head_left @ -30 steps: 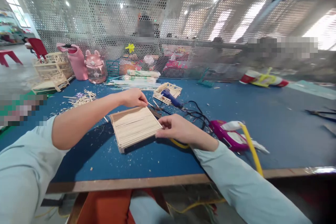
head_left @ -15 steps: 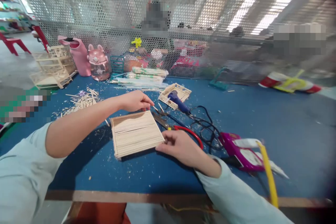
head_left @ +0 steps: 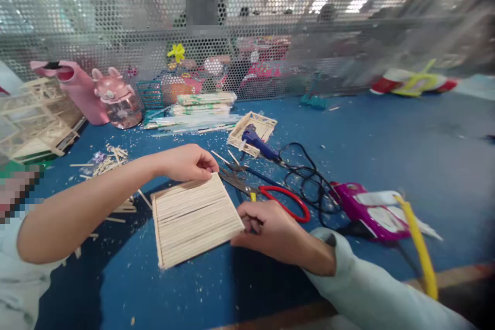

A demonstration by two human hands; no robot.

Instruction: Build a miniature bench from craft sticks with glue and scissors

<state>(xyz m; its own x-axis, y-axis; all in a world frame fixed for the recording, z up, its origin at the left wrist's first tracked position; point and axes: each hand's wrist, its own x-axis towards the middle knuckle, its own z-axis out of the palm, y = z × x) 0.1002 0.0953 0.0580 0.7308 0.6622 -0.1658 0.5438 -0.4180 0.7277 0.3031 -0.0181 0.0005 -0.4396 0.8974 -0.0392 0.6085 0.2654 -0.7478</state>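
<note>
panel of pale sticks (head_left: 195,221) lies at the middle of the near part of the blue tabletop (head_left: 201,299), slightly skewed to the person; whether its whole underside touches the surface cannot be told. the right hand (head_left: 273,227) has the near right corner in a narrow pinch, thumb below and fingers curled above. the left hand (head_left: 187,161) reaches across the far edge, thumb and fingers nearly closed at the far right corner; they seem to grip it, though the contact is partly hidden.

the step in hand looks like steadying or checking the right edge, held at both ends. the next move seems to call for an even, light hold, since glued sticks could flex or part along the dark seam across the middle.

compared with half a second ago, the left fingers are drawn in and bent over the corner instead of stretching past it, and the panel sits lower and more to the left in view. the red-handled scissors (head_left: 288,198), just beyond the right hand, show more of their handle.

farther off, a blue glue gun (head_left: 259,144) rests on a small stick tray (head_left: 266,126). bagged sticks (head_left: 207,98) lie behind, before the perforated screen (head_left: 127,15).
</note>
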